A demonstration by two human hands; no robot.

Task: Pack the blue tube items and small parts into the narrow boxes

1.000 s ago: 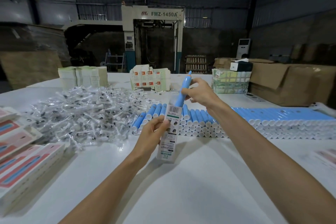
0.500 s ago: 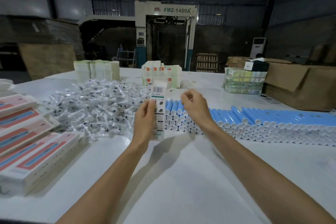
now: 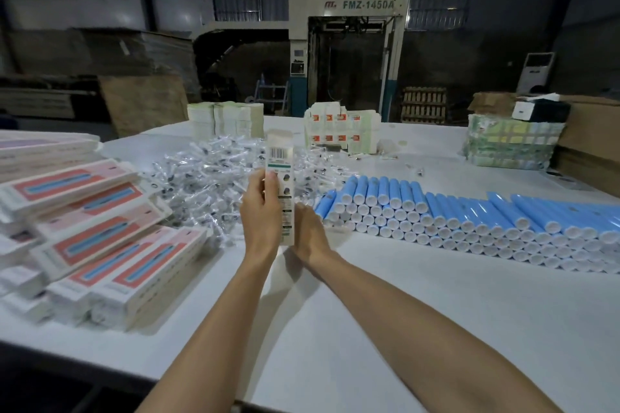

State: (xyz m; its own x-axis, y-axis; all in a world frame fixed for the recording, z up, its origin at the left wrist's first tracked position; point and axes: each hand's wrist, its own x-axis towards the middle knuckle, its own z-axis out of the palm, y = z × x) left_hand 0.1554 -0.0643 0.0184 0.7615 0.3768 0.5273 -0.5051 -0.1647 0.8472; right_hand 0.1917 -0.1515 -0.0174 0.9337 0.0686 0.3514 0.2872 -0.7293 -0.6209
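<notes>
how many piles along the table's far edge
3: pale cream pile far left, white packs with orange squares centre, plastic-wrapped green bundle far right. The held box may hide others.

Narrow box [image 3: 280, 184] raised upright: one. Packed boxes [image 3: 100, 231] at left with pink-and-blue faces: we count at least six, with more blurred beneath. Blue tubes [image 3: 436, 211]: we lose count (dozens of white ends, stacked several rows high). Bagged small parts [image 3: 214, 184]: one heap, pieces past counting. Far side of the table [image 3: 402, 312], three lots: pale green stack [image 3: 224, 117], orange-marked stack [image 3: 342, 131], wrapped bundle [image 3: 510, 141]. Machine [image 3: 349, 43] behind: one.
</notes>
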